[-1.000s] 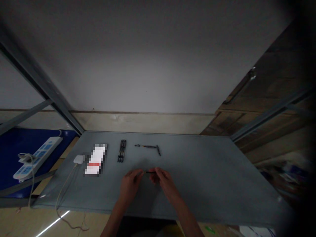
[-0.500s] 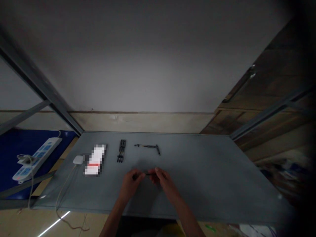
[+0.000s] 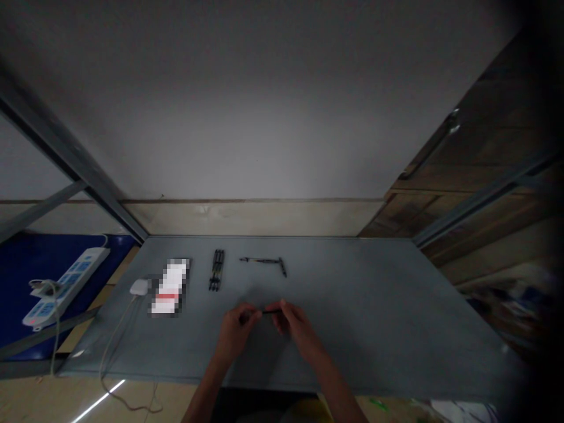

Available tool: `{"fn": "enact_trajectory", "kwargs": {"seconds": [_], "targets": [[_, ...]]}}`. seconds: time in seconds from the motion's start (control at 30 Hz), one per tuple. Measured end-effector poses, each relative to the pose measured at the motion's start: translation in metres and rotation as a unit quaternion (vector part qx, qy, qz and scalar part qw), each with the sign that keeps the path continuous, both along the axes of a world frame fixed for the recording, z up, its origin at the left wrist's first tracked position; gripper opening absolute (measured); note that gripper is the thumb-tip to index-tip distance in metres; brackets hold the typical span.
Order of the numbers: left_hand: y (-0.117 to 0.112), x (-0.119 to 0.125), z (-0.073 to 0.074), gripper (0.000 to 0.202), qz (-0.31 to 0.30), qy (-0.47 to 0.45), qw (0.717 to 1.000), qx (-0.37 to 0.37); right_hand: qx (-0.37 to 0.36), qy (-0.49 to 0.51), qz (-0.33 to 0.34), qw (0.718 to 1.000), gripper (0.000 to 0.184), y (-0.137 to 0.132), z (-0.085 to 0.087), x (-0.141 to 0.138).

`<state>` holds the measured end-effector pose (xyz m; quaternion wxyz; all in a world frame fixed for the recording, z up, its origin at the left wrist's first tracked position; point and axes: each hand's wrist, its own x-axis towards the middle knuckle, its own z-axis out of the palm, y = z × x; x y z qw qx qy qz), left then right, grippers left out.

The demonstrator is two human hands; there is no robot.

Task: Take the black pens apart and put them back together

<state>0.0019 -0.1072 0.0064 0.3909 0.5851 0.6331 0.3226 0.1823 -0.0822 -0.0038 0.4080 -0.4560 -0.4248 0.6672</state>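
Note:
Above the front part of the grey table, my left hand [image 3: 238, 329] and my right hand [image 3: 297, 326] are both closed, fingertips facing each other. Between them runs a thin black pen [image 3: 271, 311], pinched at its left end by my left fingers and at its right end by my right fingers. Its ends are hidden in the fingers. Beyond my hands lies a slim dark pen piece [image 3: 261, 260], with a shorter black piece [image 3: 282, 267] set at an angle against its right end. Several black pens [image 3: 215, 270] lie side by side further left.
A phone with a blurred screen [image 3: 171, 288] lies on the left of the table [image 3: 374, 317], beside a white charger [image 3: 140, 286] with a trailing cable. On a blue surface further left is a power strip [image 3: 66, 288]. Metal posts and a wall [image 3: 264, 147] border the table.
My hands have moved slightly apart, and more of the black pen shows between them. The things on the table stay where they were.

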Motion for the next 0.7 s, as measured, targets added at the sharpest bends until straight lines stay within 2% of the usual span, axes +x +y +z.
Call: {"fn": "enact_trajectory", "kwargs": {"seconds": [0.13,0.3,0.43,0.7], "targets": [[-0.002,-0.001,-0.001,0.021,0.018,-0.032,0.999,-0.010,-0.003,0.009,-0.018,1.000,0.050,-0.002,-0.004,0.001],[-0.002,-0.004,-0.003,0.036,0.027,-0.015,0.999,-0.008,0.047,0.020,-0.037,0.998,0.049,-0.007,-0.013,0.003],[-0.002,-0.004,-0.008,0.044,0.018,-0.004,1.000,0.003,0.073,-0.017,-0.032,0.997,0.051,-0.010,-0.017,0.004],[-0.005,-0.006,-0.009,0.027,-0.001,-0.050,0.999,-0.005,0.101,-0.065,-0.002,0.993,0.048,-0.012,-0.016,0.004]]}}
